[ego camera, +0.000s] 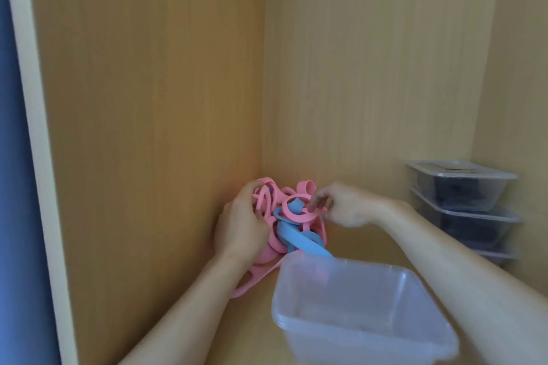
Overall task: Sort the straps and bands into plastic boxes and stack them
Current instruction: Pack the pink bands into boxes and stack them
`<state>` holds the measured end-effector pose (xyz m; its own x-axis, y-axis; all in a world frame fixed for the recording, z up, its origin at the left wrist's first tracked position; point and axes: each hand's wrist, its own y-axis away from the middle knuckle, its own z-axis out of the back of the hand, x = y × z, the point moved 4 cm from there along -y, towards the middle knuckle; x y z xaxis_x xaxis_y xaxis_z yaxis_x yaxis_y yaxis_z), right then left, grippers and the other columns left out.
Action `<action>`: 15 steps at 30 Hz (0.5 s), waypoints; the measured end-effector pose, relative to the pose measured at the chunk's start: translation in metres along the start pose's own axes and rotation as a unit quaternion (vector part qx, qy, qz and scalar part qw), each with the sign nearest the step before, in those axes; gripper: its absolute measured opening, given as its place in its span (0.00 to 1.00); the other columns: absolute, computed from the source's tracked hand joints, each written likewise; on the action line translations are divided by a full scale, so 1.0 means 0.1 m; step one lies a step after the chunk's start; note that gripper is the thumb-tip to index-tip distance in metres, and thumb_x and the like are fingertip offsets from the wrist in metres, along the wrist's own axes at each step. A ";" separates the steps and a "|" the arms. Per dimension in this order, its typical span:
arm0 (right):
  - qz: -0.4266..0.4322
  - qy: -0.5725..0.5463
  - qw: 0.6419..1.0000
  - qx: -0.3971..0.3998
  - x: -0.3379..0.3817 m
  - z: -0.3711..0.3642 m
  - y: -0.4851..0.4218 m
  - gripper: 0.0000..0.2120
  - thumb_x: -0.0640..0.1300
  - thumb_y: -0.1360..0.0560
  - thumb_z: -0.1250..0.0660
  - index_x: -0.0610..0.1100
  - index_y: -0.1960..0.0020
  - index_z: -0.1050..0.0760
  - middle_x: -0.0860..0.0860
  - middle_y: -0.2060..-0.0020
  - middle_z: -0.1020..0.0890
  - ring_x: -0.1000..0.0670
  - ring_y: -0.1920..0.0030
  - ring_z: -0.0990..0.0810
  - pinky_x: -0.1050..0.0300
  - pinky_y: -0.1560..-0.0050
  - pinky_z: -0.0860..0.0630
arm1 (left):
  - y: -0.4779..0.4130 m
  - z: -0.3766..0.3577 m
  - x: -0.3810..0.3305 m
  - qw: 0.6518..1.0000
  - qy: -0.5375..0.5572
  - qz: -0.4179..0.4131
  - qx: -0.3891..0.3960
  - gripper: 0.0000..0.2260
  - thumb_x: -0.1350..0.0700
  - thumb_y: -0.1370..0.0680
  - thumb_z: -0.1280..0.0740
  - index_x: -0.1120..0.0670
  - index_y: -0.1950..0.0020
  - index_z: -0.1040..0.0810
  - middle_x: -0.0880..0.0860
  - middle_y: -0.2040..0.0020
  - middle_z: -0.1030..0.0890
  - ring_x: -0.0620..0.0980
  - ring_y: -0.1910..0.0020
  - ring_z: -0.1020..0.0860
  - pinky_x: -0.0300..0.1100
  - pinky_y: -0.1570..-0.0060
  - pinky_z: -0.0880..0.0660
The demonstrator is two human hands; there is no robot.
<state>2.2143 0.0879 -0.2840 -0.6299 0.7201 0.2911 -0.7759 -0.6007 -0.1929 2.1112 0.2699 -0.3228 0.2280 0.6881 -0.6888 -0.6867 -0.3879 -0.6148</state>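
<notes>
A: Starting at the left, what has the left hand (241,225) got?

B: It is cupped and closed around the left flank of the tangle (284,216), a knot of pink bands with a few blue bands (299,238) threaded through. The tangle sits in the back left corner of the shelf (355,243), against the side wall (148,127).

A: And the right hand (341,204)?

B: It reaches in from the right, fingers curled down in a pinch on a pink loop at the top of the knot. Both hands touch the tangle; neither is nearer.

A: Which way does it need to travel?

B: Toward the person and to the right. The open box (355,305) stands just in front of the tangle, apparently empty, and a blue band already trails down to its far rim. The tangle has no clear long axis.

A: Farther right?

B: 3 lidded boxes (462,210) stacked against the right wall, holding dark contents. I judge the sorting partly done.
</notes>
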 end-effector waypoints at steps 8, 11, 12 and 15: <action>0.018 0.055 0.997 0.053 -0.05 -0.24 -0.16 0.18 0.34 0.27 0.31 0.53 0.43 0.26 0.52 0.46 0.28 0.45 0.49 0.23 0.54 0.51 0.24 | -0.03 0.11 -0.16 0.987 0.143 -0.030 -0.064 0.20 0.71 0.24 0.34 0.45 0.48 0.22 0.40 0.56 0.17 0.34 0.55 0.20 0.25 0.56 0.26; 0.019 0.082 0.996 0.022 -0.08 -0.20 -0.18 0.07 0.39 0.26 0.29 0.49 0.51 0.23 0.50 0.48 0.23 0.44 0.50 0.21 0.49 0.48 0.22 | -0.04 0.14 -0.17 0.983 0.170 -0.026 -0.068 0.18 0.70 0.25 0.30 0.47 0.46 0.22 0.44 0.55 0.16 0.35 0.56 0.19 0.26 0.57 0.25; 0.018 0.077 0.997 0.005 -0.09 -0.15 -0.18 0.05 0.41 0.26 0.28 0.49 0.53 0.22 0.49 0.50 0.20 0.44 0.51 0.20 0.49 0.49 0.22 | -0.05 0.14 -0.16 0.982 0.177 -0.019 -0.069 0.17 0.69 0.25 0.29 0.48 0.44 0.22 0.45 0.55 0.16 0.36 0.57 0.19 0.27 0.58 0.24; 0.019 -0.010 0.997 -0.068 -0.14 0.07 -0.15 0.04 0.42 0.23 0.30 0.48 0.56 0.19 0.50 0.59 0.17 0.48 0.57 0.20 0.54 0.55 0.24 | -0.06 0.14 -0.12 0.980 0.188 0.001 -0.071 0.17 0.67 0.25 0.28 0.48 0.43 0.22 0.47 0.56 0.16 0.38 0.57 0.18 0.30 0.57 0.23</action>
<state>2.2351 0.0843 -0.2788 -0.6590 0.6900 0.2993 -0.7501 -0.5739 -0.3284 2.1026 0.2724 -0.3052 0.4834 0.4234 -0.7662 -0.5907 -0.4882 -0.6425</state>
